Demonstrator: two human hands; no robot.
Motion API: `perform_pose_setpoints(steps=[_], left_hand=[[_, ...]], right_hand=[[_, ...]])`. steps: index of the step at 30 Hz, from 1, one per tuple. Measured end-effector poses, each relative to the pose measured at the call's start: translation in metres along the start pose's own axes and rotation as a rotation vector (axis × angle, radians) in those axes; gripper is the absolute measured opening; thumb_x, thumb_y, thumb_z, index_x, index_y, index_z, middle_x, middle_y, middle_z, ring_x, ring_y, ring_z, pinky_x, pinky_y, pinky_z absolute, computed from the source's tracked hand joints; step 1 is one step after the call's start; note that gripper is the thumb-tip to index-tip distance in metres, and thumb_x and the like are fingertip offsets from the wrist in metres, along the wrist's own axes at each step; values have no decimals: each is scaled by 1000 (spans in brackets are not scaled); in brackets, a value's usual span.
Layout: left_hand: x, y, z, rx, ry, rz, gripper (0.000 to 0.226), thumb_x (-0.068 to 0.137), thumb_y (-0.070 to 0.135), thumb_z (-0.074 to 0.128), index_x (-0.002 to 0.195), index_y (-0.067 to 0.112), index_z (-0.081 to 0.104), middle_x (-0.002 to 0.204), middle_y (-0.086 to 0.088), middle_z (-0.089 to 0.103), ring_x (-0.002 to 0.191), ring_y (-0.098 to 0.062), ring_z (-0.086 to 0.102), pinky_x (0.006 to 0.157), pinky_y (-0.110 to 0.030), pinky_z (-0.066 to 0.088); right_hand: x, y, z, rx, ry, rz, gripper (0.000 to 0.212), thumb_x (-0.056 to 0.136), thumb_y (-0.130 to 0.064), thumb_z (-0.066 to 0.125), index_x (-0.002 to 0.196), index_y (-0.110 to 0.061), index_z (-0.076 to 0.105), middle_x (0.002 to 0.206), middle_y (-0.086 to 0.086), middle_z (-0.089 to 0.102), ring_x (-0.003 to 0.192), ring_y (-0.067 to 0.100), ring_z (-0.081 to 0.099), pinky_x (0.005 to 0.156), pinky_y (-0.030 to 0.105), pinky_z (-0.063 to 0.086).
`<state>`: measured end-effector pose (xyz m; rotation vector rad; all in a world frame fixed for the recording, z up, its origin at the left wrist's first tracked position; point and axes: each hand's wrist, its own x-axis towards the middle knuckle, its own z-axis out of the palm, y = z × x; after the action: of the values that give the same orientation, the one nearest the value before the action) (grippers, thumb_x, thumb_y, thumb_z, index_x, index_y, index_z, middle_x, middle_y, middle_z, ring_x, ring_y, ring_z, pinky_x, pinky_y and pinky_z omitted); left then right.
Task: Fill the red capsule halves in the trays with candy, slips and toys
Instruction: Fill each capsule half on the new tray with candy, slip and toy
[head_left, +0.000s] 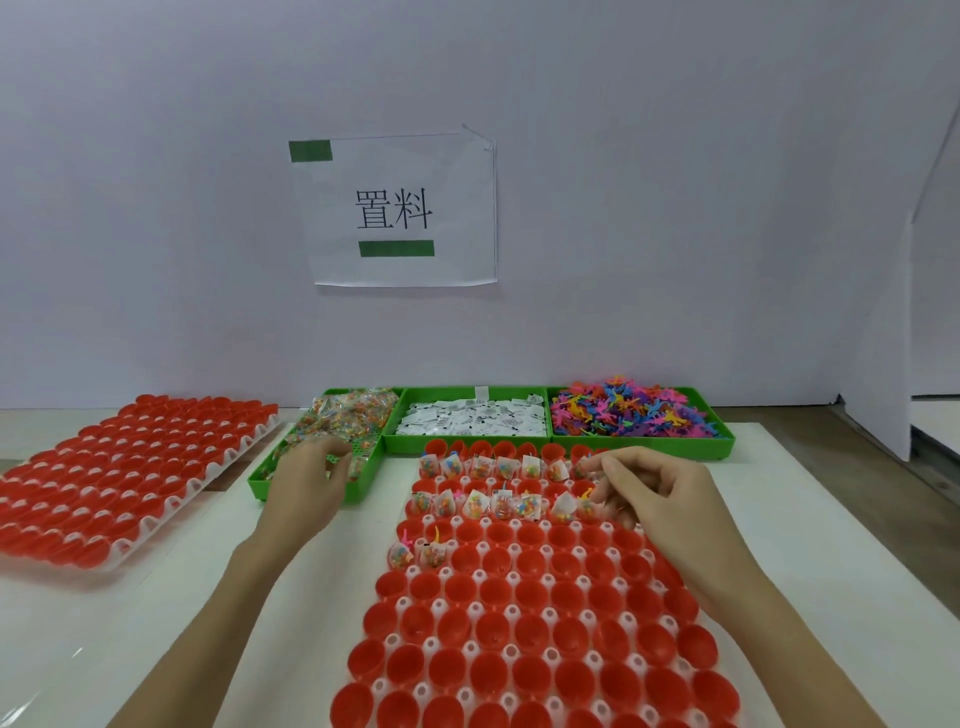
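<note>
A white tray of red capsule halves (524, 613) lies in front of me. Its two far rows and two cups of the third row hold candy packets (475, 504), some with small toys. My right hand (654, 493) hovers over the right end of the second row, thumb and fingers pinching an orange toy (587, 492) at a capsule. My left hand (309, 480) reaches into the near end of the green candy bin (306, 493), its fingers curled around candy packets (343, 415). The green slip bin (470, 421) and the green toy bin (634, 413) stand behind the tray.
A second tray of empty red capsule halves (124, 473) lies at the left on the white table (831, 545). A white wall with a taped paper sign (400, 210) rises right behind the bins. A white panel (878, 364) stands at the right.
</note>
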<state>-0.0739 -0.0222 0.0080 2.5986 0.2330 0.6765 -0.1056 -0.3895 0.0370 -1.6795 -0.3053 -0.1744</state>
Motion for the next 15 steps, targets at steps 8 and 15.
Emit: perform_pose_setpoints(steps=[8, 15], left_hand=[[54, -11, 4, 184, -369, 76, 49, 88, -15, 58, 125, 14, 72, 122, -6, 74, 97, -17, 67, 88, -30, 57], [56, -20, -2, 151, -299, 108, 19, 85, 0, 77, 95, 16, 78, 90, -2, 76, 77, -11, 67, 68, -18, 50]], right_hand=[[-1, 2, -1, -7, 9, 3, 21, 101, -12, 60, 95, -17, 79, 73, 6, 74, 64, 14, 67, 57, 13, 49], [0, 3, -1, -17, 14, -7, 21, 101, -13, 60, 93, -19, 78, 73, 4, 74, 63, 12, 67, 59, 14, 49]])
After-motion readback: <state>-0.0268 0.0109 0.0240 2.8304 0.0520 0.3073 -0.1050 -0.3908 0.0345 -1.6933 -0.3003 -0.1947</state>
